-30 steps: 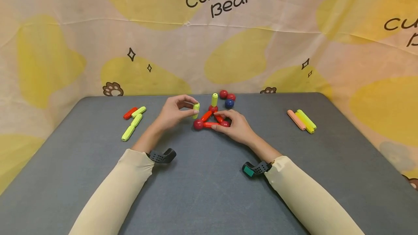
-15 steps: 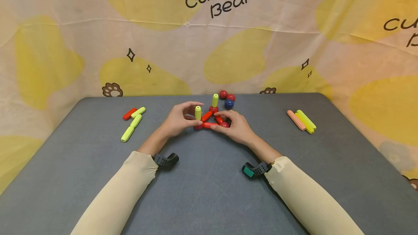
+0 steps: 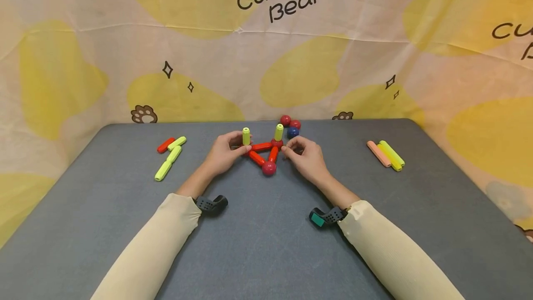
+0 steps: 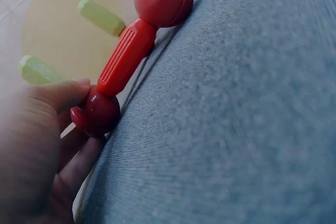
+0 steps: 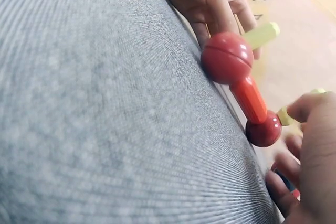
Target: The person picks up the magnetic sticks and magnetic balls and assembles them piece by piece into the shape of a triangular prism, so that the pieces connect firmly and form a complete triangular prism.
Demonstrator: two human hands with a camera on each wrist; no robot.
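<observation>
Pinching, with my left hand (image 3: 225,153), one of three linked glossy red balls (image 4: 103,113); three ridged red rods (image 3: 261,146) between hands, two upright yellow-green rods (image 3: 246,136) beside fingers. My right hand (image 3: 307,157): curled, grip unclear.

A triangular frame (image 3: 262,146) of red rods joining three glossy red balls lies between the left hand (image 3: 225,154) and the right hand (image 3: 306,159). The left hand pinches the left corner ball (image 4: 104,115), and a lime-yellow rod (image 3: 246,136) rises upright just above its thumb. The far corner ball (image 3: 276,144), just beside the right hand's fingertips, bears a second lime-yellow rod (image 3: 279,132), also upright. The near corner ball (image 3: 269,168) sits between both hands, on the wearer's side.
</observation>
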